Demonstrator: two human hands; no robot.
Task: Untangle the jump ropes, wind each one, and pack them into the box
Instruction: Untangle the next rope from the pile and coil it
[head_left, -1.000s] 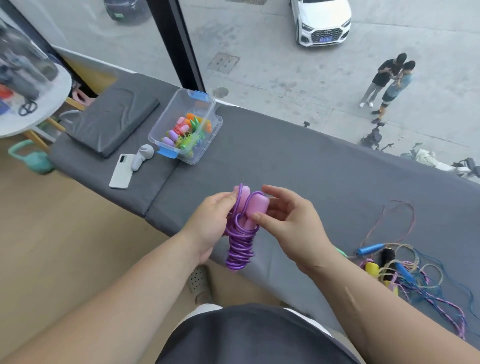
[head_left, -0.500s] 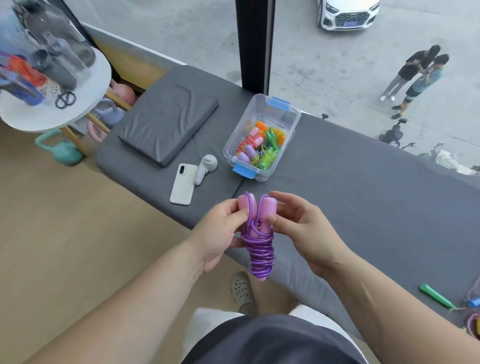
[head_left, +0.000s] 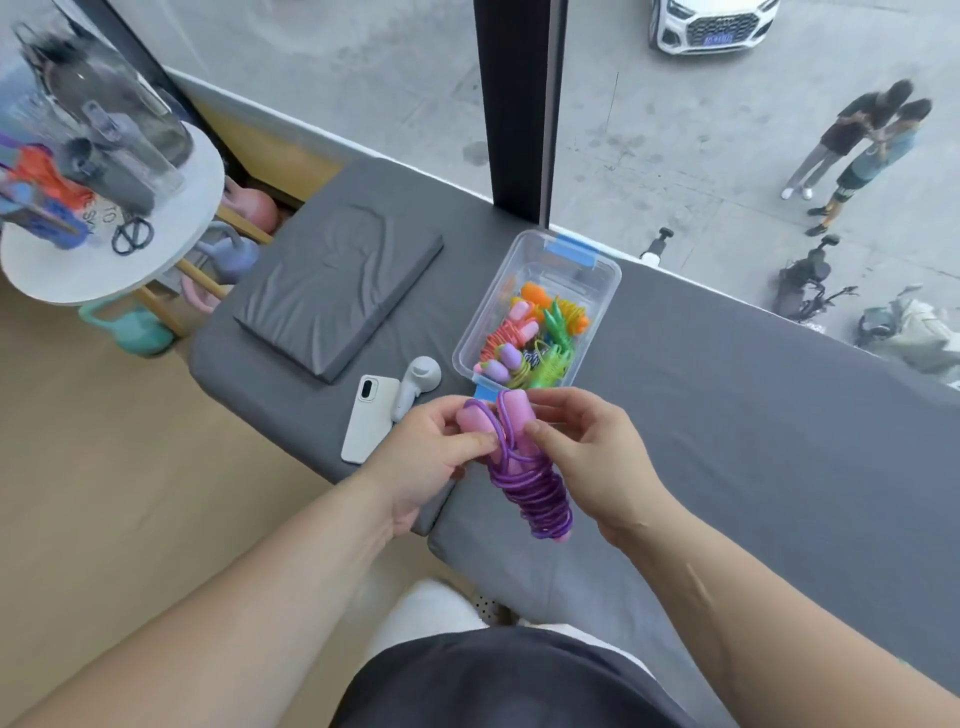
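A purple jump rope (head_left: 530, 486) with two pink handles is wound into a tight bundle, held in the air just in front of the box. My left hand (head_left: 431, 457) pinches the left pink handle. My right hand (head_left: 587, 457) pinches the right handle with thumb and fingers. Beyond them, on the grey padded bench (head_left: 727, 415), stands the clear plastic box (head_left: 602, 280) with blue latches. It holds several wound ropes in orange, pink, green and purple.
A white phone (head_left: 366, 418) and a grey earbud-shaped device (head_left: 418, 382) lie left of the box. A grey cushion (head_left: 337, 291) rests further left. A round white side table (head_left: 109, 244) with bottles and scissors stands at the bench's left end. A window pillar (head_left: 514, 104) rises behind the box.
The view has swung left, so the tangled ropes on the right left the frame. Both hands have carried the wound purple rope up to the box's near edge.
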